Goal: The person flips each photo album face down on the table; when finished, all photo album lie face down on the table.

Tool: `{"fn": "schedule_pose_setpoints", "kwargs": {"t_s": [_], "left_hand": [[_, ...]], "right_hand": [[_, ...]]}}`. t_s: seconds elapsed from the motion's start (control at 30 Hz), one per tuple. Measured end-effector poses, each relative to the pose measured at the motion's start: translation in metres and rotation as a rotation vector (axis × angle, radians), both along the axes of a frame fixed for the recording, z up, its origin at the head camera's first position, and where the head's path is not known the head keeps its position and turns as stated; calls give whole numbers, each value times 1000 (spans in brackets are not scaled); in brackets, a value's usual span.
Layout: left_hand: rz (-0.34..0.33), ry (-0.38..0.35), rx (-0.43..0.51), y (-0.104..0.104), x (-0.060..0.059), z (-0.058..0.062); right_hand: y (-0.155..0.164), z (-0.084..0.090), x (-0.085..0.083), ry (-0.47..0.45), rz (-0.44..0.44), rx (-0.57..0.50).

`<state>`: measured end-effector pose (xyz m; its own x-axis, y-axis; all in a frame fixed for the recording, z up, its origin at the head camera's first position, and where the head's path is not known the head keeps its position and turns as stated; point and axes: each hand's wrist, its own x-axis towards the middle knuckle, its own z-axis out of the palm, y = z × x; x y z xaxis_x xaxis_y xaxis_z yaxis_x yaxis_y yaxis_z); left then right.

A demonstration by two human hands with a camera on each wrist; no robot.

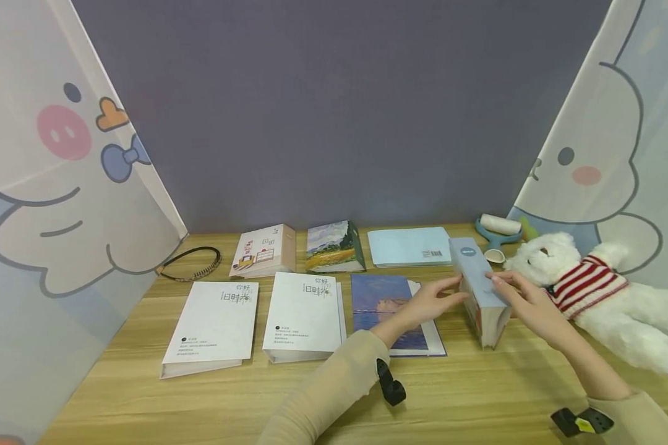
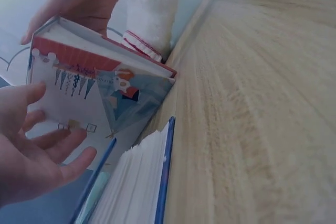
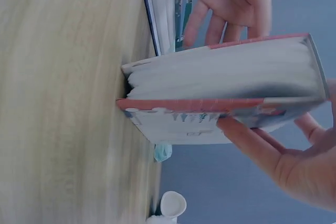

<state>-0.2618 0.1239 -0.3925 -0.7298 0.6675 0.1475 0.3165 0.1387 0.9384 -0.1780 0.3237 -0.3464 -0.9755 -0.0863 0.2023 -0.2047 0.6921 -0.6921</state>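
A thick photo album (image 1: 481, 278) with a pale blue spine stands on its open edge, spine up, at the table's right side. Its cover (image 2: 79, 87) shows red trim and small cartoon drawings. My right hand (image 1: 526, 303) holds it near the top, thumb on the spine and fingers along the right cover (image 3: 194, 127). Beside the left cover is my left hand (image 1: 431, 303), fingers spread and loosely bent, fingertips right at the cover in the left wrist view. Just left of the album lies a seascape-covered album (image 1: 378, 303), partly hidden by my left forearm.
Two white albums (image 1: 214, 321) lie front left. Behind are a cream album (image 1: 258, 250), a landscape-painted album (image 1: 331, 247) and a light blue album (image 1: 406, 245). A headband (image 1: 195, 266) lies far left. A lint roller (image 1: 500, 225) and white teddy bear (image 1: 601, 296) lie at right.
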Motion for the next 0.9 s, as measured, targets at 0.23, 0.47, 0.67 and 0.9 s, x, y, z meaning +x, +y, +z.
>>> {"fn": "schedule_pose_setpoints", "kwargs": {"t_s": [0.23,0.47,0.67,0.9], "left_hand": [[-117,50,-93,7,2,2],[-135,63,-130,16,6,0],[-139,71,-226,13,4,-2],[-127,106,-388,8,-2,-3]], "right_hand": [[5,-2,3,14,-132,52],[17,-7,1,-27,-128,11],[24,-6,0,-63,-194,56],[31,-12,-2,-69,-241,94]]}}
